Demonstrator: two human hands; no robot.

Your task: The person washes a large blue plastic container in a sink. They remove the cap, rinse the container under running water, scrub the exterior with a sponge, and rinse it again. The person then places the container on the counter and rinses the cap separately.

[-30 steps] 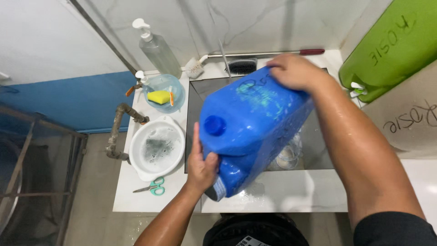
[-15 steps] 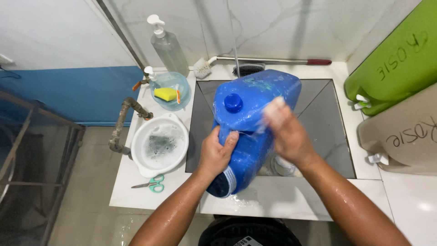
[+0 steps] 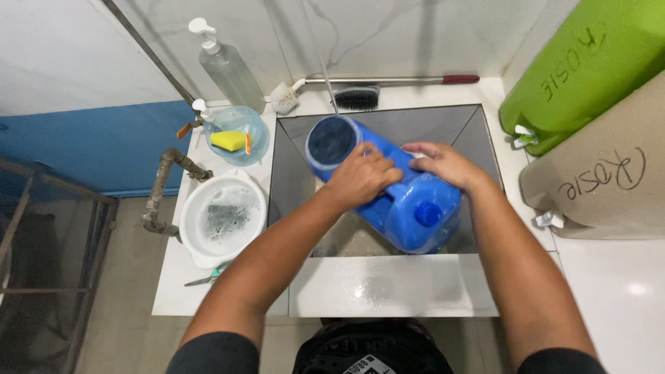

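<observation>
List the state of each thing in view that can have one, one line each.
Blue jug: lying tilted in the sink, cap on, wet.
Left hand: gripping the jug.
Right hand: pressed on the jug.
Sink: wet.
White basin: holds soapy water.
Clear bowl: holds a yellow sponge.
Pump bottle: upright.
Green jug: lying on its side.
Beige jug: lying on its side.

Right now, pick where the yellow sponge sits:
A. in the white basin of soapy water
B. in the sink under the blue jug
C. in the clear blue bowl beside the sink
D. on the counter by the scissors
C: the yellow sponge lies in the clear blue bowl, left of the sink.
</observation>
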